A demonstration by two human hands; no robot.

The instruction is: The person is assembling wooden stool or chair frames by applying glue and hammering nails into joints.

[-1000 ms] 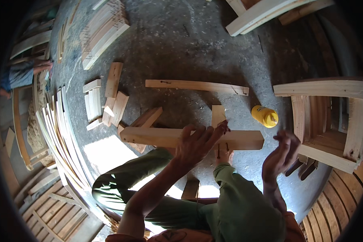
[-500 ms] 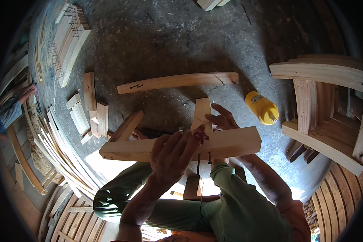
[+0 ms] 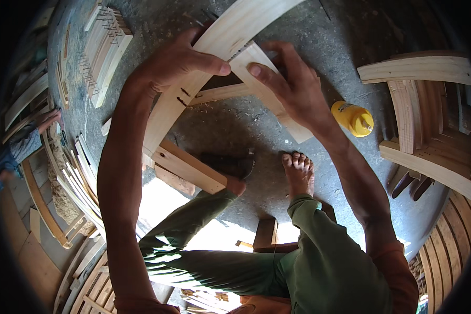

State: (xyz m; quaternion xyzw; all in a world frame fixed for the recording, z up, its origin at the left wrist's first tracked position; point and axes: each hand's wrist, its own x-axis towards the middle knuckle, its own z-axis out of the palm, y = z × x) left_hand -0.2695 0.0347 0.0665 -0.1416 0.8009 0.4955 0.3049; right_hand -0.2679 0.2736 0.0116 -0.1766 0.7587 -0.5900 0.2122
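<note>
A pale curved wooden board point(image 3: 165, 112) slants up and away in front of me, with dark nails on its face. My left hand point(image 3: 175, 63) is closed round its edge, thumb on top. A shorter straight wooden board point(image 3: 277, 97) meets it at an angle near its middle; dark marks line the joint. My right hand point(image 3: 293, 86) grips this shorter board, thumb on the upper face and fingers partly hidden behind. At the curved board's lower end, a short wooden block point(image 3: 191, 165) juts to the right. Another board point(image 3: 222, 94) shows partly behind the held pieces.
A yellow bottle point(image 3: 353, 119) lies on the concrete floor at right, near a wooden frame point(image 3: 429, 146). Nail-studded boards point(image 3: 107, 55) sit at far left. Thin strips point(image 3: 81, 180) lie below them. My bare foot point(image 3: 300, 170) is near the middle. Another person's arm point(image 3: 42, 123) shows at the left edge.
The curved board has swung from lying crosswise over my legs to a slant reaching farther away. Both hands have moved away from my body, and my left hand has shifted to the board's left edge.
</note>
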